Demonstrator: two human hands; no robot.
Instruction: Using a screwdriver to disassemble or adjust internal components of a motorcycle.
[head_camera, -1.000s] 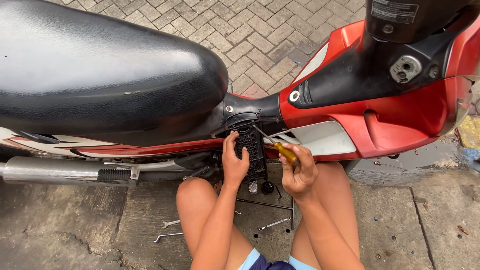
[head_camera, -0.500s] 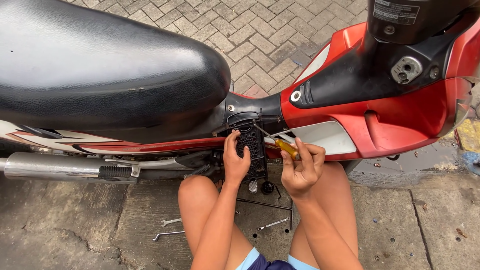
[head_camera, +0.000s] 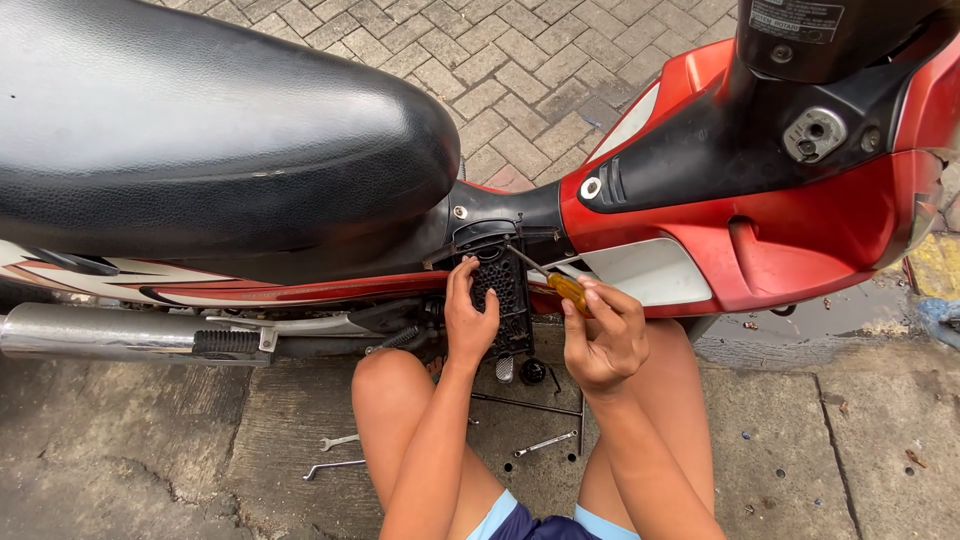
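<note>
hands at the black grille under the seat's front edge

left hand (head_camera: 470, 322) presses flat on the grille (head_camera: 503, 295); right hand (head_camera: 600, 335) pinches the screwdriver (head_camera: 560, 285) by its yellow handle, tip at the grille's top. grille looks light, stiff plastic, best held by its edges.

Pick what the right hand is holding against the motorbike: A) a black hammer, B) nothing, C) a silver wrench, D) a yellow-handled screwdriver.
D: the right hand grips a yellow-handled screwdriver, its shaft angled up toward the top of the black grille cover that the left hand steadies.
</note>
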